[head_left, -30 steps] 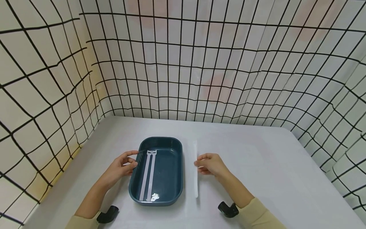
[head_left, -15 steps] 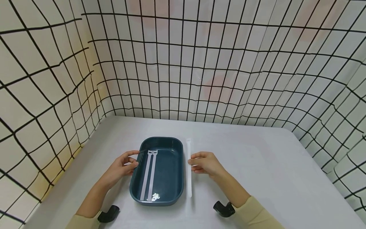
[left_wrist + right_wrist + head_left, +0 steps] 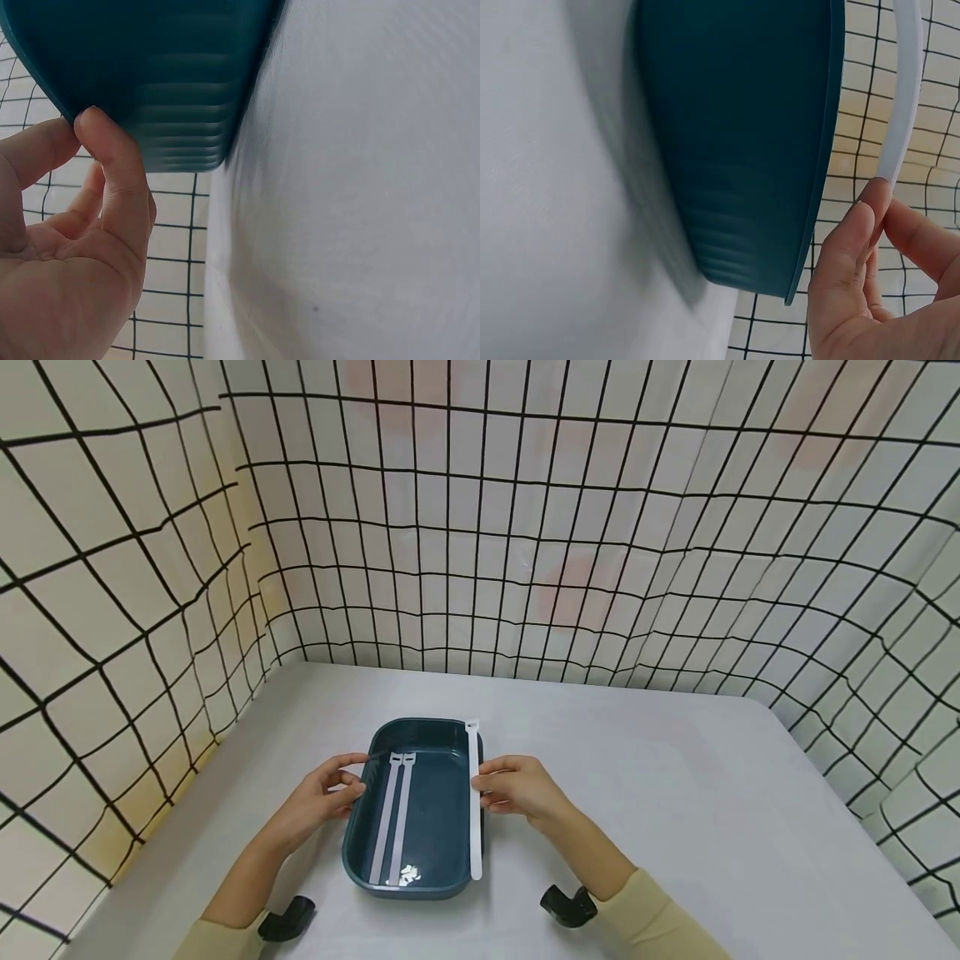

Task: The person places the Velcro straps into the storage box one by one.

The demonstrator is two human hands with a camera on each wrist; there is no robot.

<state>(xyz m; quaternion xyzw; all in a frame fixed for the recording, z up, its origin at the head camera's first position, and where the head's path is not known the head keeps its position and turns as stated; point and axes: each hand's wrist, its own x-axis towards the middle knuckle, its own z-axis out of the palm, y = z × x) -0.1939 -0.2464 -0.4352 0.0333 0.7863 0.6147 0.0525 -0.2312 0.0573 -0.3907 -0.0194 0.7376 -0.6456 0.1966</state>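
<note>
A dark teal tray (image 3: 438, 810) with rounded corners stands on the table. Two white cable ties (image 3: 401, 818), flat straps with slotted heads, lie side by side lengthwise on the left part of its floor. My left hand (image 3: 321, 795) pinches the tray's left rim between thumb and forefinger, also seen on the rim (image 3: 64, 112) in the left wrist view. Between thumb and fingertips, my right hand (image 3: 521, 789) pinches a third white cable tie (image 3: 475, 835) near its middle. This one hangs above the tray's right rim, slotted head away from me, roughly parallel to the other two.
White cloth covers the table (image 3: 637, 760). Black wire mesh (image 3: 480, 535) with white sheeting behind it rises at the back and sides. A black camera mount sits at the left wrist (image 3: 287, 920) and another at the right wrist (image 3: 568, 907).
My right hand has carried the third cable tie leftward, from beside the tray to above its right rim. My left hand stays at the left rim, and the two ties inside lie as before.
</note>
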